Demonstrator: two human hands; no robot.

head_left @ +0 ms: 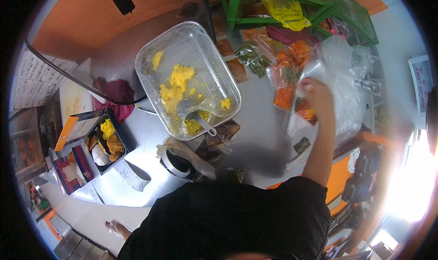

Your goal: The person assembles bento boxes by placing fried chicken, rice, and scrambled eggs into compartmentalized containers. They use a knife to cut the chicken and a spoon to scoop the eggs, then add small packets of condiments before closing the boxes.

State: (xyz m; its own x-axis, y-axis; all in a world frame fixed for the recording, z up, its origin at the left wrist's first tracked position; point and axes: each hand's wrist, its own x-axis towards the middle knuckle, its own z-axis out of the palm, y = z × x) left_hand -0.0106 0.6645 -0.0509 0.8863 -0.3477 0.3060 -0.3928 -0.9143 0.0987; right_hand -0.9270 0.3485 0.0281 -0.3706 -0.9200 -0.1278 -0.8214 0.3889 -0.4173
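My right hand (315,94) reaches over the right side of the metal counter, fingers curled and slightly blurred. It is at the edge of a pile of clear plastic bags (344,84), beside packets of orange food (284,97); what its fingers grip, if anything, is hidden. Low at my left side, away from the counter, hangs my left hand (117,229), seemingly in thin clear plastic, its fingers too small to read. Between them stands a large metal tray (234,100) lined with clear film. In it are yellow food (178,84) and a grey scoop (196,116).
An open box of food (112,143) stands at the left near paper slips (130,174) and a maroon cloth (114,98). A roll in plastic (175,164) lies near my body. Green packets (253,57) and a green rack (235,6) are at the back.
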